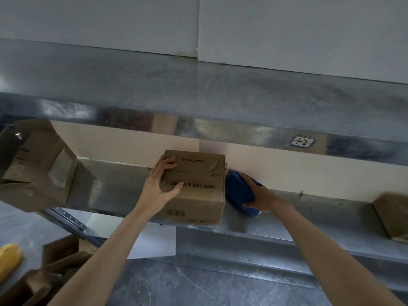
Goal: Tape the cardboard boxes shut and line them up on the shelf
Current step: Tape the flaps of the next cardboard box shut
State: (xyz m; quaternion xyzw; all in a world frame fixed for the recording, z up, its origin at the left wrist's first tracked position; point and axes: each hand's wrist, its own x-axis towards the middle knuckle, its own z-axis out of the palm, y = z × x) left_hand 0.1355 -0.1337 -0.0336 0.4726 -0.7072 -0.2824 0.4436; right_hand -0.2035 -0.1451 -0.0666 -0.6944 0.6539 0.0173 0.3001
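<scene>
1. Far left, a taped cardboard box [37, 164] sits on the metal shelf [287, 219]. It is turned askew and well apart from the action.
2. The left hand [159, 186] clamps the upper left corner of the middle box [198, 188], with fingers curled over the top and the thumb across the near face. It's a firm hold.
3. That middle box stands on the shelf with its flaps down and its near bottom edge close to the front lip. It looks like the lining-up step, so the box wants a slide straight back toward the pale back wall, kept flat and not tipped.
4. Just to its right, touching or nearly so, the right hand [262, 195] is wrapped round a blue tape dispenser [238, 191]. The tool lies in the gap between box and wall. To my eye it should come out first, or the box will jam on it.
5. Further right is a long bare stretch of shelf, good room for sliding, until another box [390, 217] at the frame's edge.
6. Overhead, the upper shelf rail [220, 127] hangs low, so lifting room is tight. Pushing beats hoisting here.
7. That front lip is the risk: one pull toward the body could drop the box.
</scene>
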